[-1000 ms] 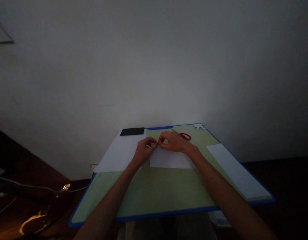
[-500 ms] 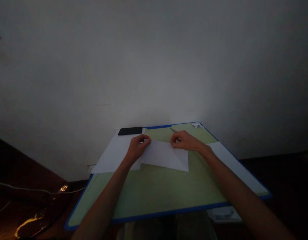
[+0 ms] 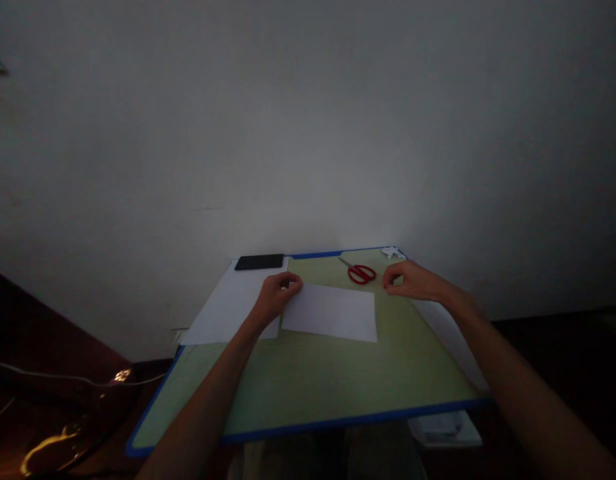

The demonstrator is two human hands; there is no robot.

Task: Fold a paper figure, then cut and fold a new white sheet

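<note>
A white sheet of paper [image 3: 333,313] lies on the green tabletop [image 3: 308,387]. My left hand [image 3: 278,293] is closed in a pinch at its upper left corner. Off to the right, past the sheet's upper right corner, my right hand [image 3: 411,280] hovers with thumb and fingertip pressed together and nothing visible between them. Red-handled scissors [image 3: 361,273] rest behind the sheet, between the two hands, with their blades pointing to the back left.
A larger white sheet [image 3: 218,313] covers the table's left side, with a black phone [image 3: 259,262] at its back edge. Folded paper [image 3: 392,253] sits at the back right corner. Another white sheet [image 3: 448,330] lies partly under my right forearm. A wall [image 3: 308,133] stands behind.
My right hand has moved right, from the upper edge of the paper to beyond its corner, uncovering the scissors. My left hand stays at the upper left corner.
</note>
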